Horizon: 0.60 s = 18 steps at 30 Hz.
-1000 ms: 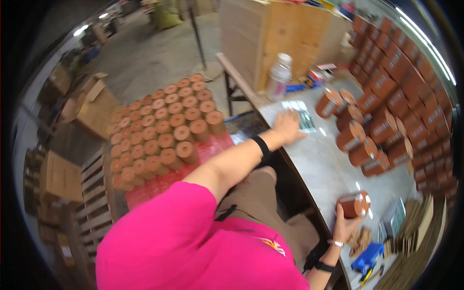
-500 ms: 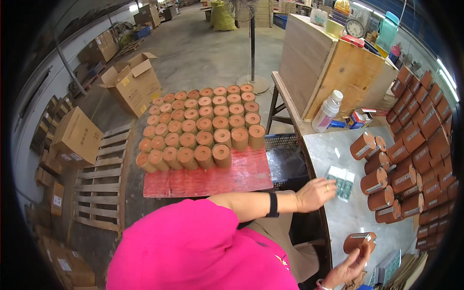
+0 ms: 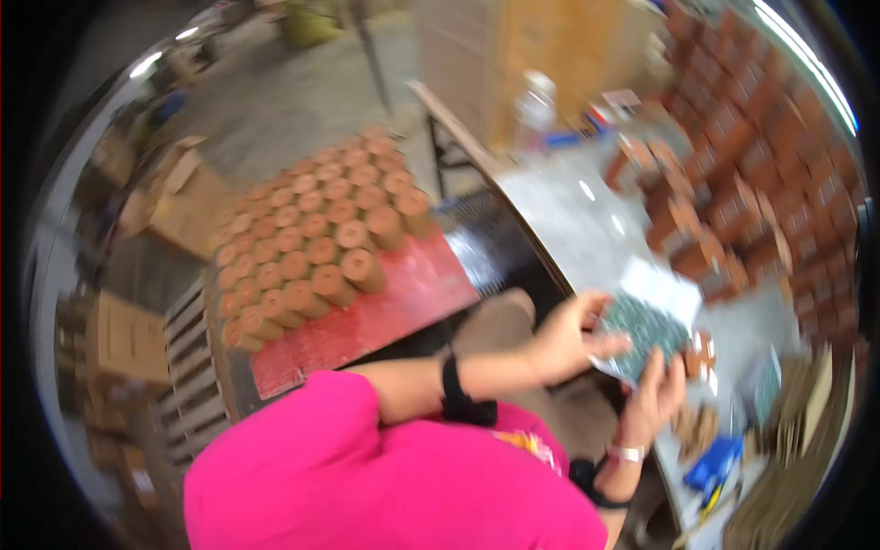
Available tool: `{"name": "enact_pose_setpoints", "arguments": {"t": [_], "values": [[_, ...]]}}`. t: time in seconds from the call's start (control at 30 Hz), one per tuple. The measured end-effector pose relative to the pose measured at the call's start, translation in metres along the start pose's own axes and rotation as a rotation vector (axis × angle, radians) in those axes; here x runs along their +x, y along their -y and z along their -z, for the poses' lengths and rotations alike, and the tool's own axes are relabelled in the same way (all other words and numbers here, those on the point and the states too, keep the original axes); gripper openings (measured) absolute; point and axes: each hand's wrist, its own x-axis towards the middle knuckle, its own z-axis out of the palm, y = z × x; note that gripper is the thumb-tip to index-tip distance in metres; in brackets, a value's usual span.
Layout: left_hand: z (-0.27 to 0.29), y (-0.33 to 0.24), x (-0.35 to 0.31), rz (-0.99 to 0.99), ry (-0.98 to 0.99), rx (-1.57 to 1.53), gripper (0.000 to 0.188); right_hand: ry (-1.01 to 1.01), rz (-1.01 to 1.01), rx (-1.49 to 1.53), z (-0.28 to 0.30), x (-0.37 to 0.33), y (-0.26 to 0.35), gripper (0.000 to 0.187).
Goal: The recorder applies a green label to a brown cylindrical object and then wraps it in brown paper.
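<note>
We saw a grey floor [image 3: 266,101] stretching beyond a grey-topped table [image 3: 568,229], a slatted wooden pallet [image 3: 194,373] on the left, and a long bright light [image 3: 811,66] glowing at the upper right.

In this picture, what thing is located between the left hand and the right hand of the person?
A green-and-white sheet is between the left hand and the right hand, with fingers of both on it. The head view shows this.

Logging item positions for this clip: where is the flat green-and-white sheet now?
In the head view, right of centre: the sheet is held between the left hand and right hand, partly hiding a reddish-brown cylinder.
</note>
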Motion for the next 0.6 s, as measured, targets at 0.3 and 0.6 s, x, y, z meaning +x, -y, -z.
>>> {"name": "enact_pose_setpoints", "arguments": {"t": [0.3, 0.6], "values": [[0.007, -0.022, 0.014, 0.364, 0.168, -0.24, 0.024, -0.152, 0.473, -0.482, -0.004, -0.001, -0.002, 0.02], [-0.002, -0.02, 0.005, 0.308, 0.142, -0.165, 0.019, -0.049, 0.71, -0.739, 0.006, -0.003, -0.002, 0.026]]}}
